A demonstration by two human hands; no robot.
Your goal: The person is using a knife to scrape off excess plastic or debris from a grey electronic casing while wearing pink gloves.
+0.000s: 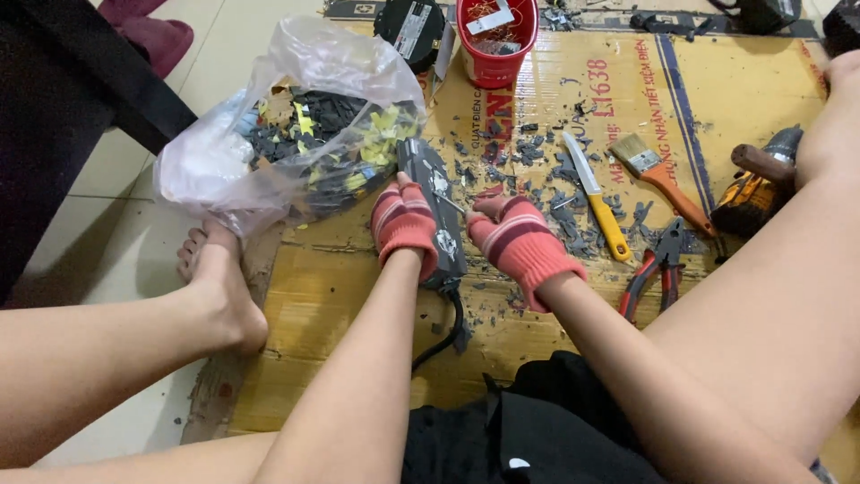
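Left hand [405, 224] fingers wrapped round the black adapter [434, 211], case not yet split; right hand [518, 242] fingers curled, pinching a small tool, I think; chips already litter the cardboard [358, 296] centre; plastic bag [287, 125] at its left edge well filled.

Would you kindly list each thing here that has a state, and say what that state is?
Left hand: gloved, gripping the black power adapter.
Right hand: gloved, fingers at the adapter's side.
Plastic bag: open, full of scraps.
Red bucket: upright, holding parts.
Pliers: lying with the handles apart.
Knife: lying flat.
Paintbrush: lying flat.
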